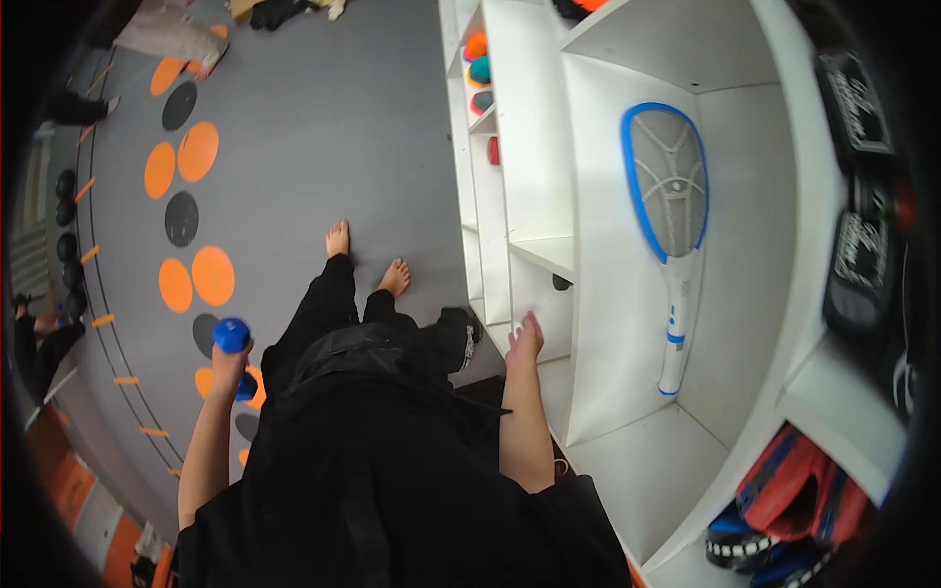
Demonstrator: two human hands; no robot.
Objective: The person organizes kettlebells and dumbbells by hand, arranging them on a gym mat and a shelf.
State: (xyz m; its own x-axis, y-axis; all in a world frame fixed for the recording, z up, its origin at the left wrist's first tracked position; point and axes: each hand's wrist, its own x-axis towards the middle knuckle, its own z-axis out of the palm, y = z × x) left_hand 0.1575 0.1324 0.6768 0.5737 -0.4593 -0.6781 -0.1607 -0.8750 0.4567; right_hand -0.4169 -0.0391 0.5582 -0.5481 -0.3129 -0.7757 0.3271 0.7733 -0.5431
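My left hand (229, 368) is closed around the handle of a small blue dumbbell (231, 335), held out above the grey floor at my left. One end of the dumbbell sticks up past my fingers, and its other end shows below my hand. My right hand (525, 339) is raised beside the white shelf unit (541, 257), its fingers apart and nothing in them. Inside the nearest compartment, an electric fly swatter (676, 186) with a blue rim and white handle leans against the wall.
Orange and black dots (213, 275) mark the grey floor on the left. Black balls (69, 246) line the far left side. Red and blue padded gear (804, 485) fills a lower right shelf, and black pads (861, 265) sit further right. Another person (167, 39) is at upper left.
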